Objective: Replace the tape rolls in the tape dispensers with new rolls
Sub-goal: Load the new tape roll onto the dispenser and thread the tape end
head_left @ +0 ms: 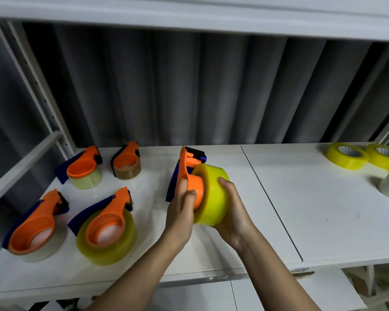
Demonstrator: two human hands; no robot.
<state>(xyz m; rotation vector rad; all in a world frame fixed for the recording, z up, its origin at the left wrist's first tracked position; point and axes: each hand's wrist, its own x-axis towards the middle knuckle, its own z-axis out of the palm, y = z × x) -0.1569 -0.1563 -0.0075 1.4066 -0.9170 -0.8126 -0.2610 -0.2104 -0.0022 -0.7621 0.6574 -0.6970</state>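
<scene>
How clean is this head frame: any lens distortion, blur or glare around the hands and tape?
Head view: wide-angle bending curves the white shelf board and upper rail; the yellow tape roll, orange-and-blue tape dispenser, left hand and right hand look slightly soft; lighting is even with faint shadows and no harsh glare; corners are softest.

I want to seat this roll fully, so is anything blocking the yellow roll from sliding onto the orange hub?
Nothing visible does. The yellow roll, held by the right hand, already sits partly over the orange hub of the dispenser that the left hand grips. The hub's far side is hidden.
</scene>
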